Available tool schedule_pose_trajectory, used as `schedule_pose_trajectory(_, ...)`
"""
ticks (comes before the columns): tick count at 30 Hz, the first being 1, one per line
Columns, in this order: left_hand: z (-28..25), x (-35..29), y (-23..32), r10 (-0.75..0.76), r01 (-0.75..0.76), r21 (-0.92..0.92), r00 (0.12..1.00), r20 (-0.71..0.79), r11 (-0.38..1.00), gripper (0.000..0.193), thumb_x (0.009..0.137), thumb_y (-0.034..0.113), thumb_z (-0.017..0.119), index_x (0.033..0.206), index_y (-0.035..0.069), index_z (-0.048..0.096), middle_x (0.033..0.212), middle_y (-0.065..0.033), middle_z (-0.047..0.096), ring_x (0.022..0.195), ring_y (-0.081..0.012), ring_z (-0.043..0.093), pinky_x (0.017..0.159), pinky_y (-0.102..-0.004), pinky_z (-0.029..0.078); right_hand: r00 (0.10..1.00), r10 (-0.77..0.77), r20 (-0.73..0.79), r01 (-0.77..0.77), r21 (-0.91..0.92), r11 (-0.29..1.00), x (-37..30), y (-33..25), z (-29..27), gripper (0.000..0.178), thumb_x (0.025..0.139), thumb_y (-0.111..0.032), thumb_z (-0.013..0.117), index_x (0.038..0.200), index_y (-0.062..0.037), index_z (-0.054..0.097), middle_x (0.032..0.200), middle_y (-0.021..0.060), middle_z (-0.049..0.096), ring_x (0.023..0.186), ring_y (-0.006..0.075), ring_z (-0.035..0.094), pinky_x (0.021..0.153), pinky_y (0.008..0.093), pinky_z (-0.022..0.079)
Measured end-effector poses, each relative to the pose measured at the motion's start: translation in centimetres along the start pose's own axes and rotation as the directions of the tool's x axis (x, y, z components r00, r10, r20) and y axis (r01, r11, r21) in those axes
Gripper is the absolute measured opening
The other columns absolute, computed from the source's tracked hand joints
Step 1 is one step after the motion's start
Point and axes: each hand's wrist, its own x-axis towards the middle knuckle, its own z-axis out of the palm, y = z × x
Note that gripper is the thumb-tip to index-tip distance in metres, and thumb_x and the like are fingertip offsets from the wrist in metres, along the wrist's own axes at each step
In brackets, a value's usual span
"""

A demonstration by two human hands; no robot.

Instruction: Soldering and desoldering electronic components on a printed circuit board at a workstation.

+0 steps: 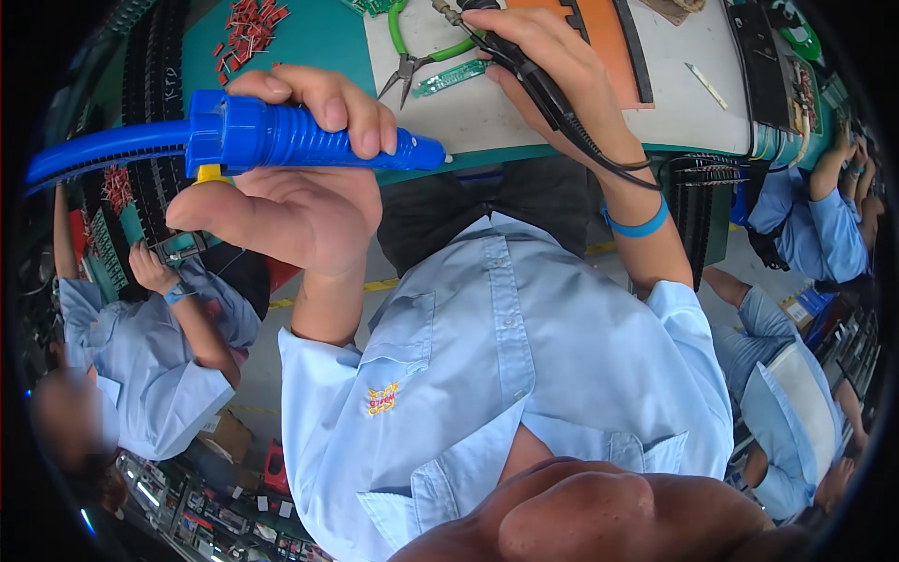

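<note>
Lying across the left hand [318, 214], the blue ribbed tool [300, 131] is held level in the air, near the front edge of the desk [698, 122], with its narrow nozzle toward the person's right. The left fingers are clamped over its body, while the thumb extends below, beside a yellow tab [212, 172]; perhaps this grip is chosen so that the thumb can reach the tab. Whether the thumb presses it, I cannot tell. A blue hose [108, 155] leaves the back end toward the left, so its weight does not pull across the working side.

The right hand [588, 94] has its fingers closed around a black corded tool [536, 80], whose metal end points away from the body, over the desk. Its cable [599, 161] runs back along the wrist, probably to be out of the way. A blue band [639, 221] goes around this forearm.

Between the two hands, on the desk, lie green-handled pliers [409, 64] with their tips apart, and just beside them a narrow green circuit board [454, 79], both within easy reach. Farther left is a loose pile of red components [251, 36]; to the right, an orange panel [613, 47]. A co-worker [169, 347] sits at the left.
</note>
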Motion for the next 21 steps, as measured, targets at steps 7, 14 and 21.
schedule_pose_trajectory(7,0.3,0.7,-1.3,0.056,-0.056,-0.005,0.998,0.004,0.998,0.100,0.092,0.095,0.034,0.134,0.007,0.055,0.106,-0.0107,0.058,0.080,-0.0225,0.056,0.070,-0.0391,0.049,1.000,-0.003,-0.005,0.002,-0.049,0.999,-0.4,0.5,0.4,0.052,0.087,0.004,0.077,0.137,-0.0056,0.068,0.120,0.0160,0.071,0.107,0.0318,0.071,0.092,0.0368,0.056)
schedule_pose_trajectory(14,0.4,0.6,-0.3,0.093,-0.088,0.070,0.994,-0.064,0.994,0.101,0.089,0.097,0.035,0.133,0.008,0.053,0.104,-0.0117,0.058,0.079,-0.0227,0.058,0.069,-0.0400,0.051,0.998,-0.048,-0.031,0.046,-0.053,0.998,-0.2,0.9,1.2,0.056,0.084,0.007,0.078,0.137,-0.0068,0.069,0.124,0.0145,0.072,0.110,0.0319,0.071,0.093,0.0373,0.057)
schedule_pose_trajectory(21,0.9,0.0,-0.1,0.129,-0.125,0.031,0.974,-0.186,0.992,0.106,0.082,0.102,0.034,0.128,0.008,0.050,0.099,-0.0137,0.058,0.074,-0.0257,0.060,0.065,-0.0435,0.055,0.998,-0.054,-0.028,0.053,-0.040,0.998,0.2,0.3,1.8,0.055,0.084,0.009,0.077,0.136,-0.0055,0.069,0.123,0.0148,0.072,0.109,0.0320,0.071,0.093,0.0373,0.056)
